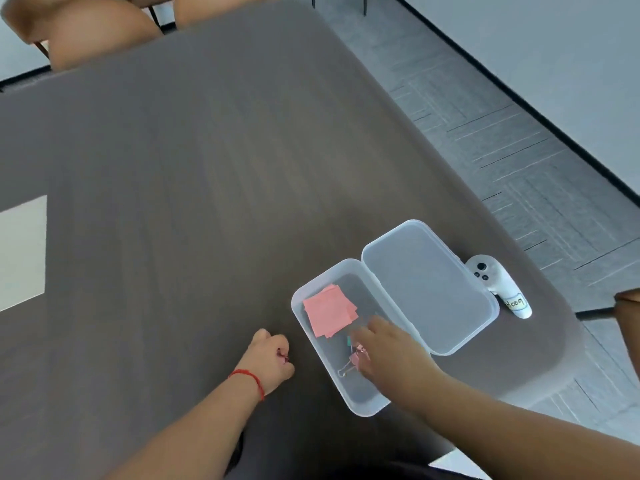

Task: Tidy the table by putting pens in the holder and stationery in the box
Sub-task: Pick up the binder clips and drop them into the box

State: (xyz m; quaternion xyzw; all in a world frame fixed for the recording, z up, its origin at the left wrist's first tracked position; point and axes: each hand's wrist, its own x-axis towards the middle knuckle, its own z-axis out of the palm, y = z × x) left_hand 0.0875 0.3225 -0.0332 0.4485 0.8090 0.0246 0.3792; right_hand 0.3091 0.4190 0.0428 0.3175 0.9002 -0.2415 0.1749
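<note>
box [346, 403] sits open near the table's [207, 168] right edge, lid [429, 289] flat beside a white controller [498, 287]; lots of bare table to my left. my right hand [391, 351] is over the box, fingers loosely spread, by pink notes [329, 313] & clips [351, 362]; can't tell if it's gripping. left hand [270, 358] is fisted round sth small & pink, resting on the table.

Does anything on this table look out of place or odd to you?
One thing: a white handheld controller with a handwritten label lies by the table's right edge, just beyond the open lid of the clear box. It is not stationery. The pink sticky notes and binder clips sit inside the box where they belong.
</note>
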